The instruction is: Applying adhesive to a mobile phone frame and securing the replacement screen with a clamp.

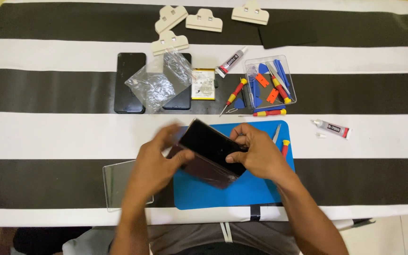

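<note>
Both hands hold a dark phone [211,151] above a blue work mat [256,189], its black screen part tilted up away from the darker body beneath. My left hand [159,158] grips the left side and is blurred. My right hand [256,151] pinches the right edge of the screen part with fingers curled over it. A red-and-yellow screwdriver [284,146] and metal tweezers [276,133] lie on the mat just right of my right hand.
On the black-and-white striped cloth lie two black phones [130,82], a crumpled clear bag [159,82], a battery [203,84], two glue tubes [230,62], a clear box of tools [270,80], loose screwdrivers [234,94], several beige clamps [204,21] and a clear plate [116,184].
</note>
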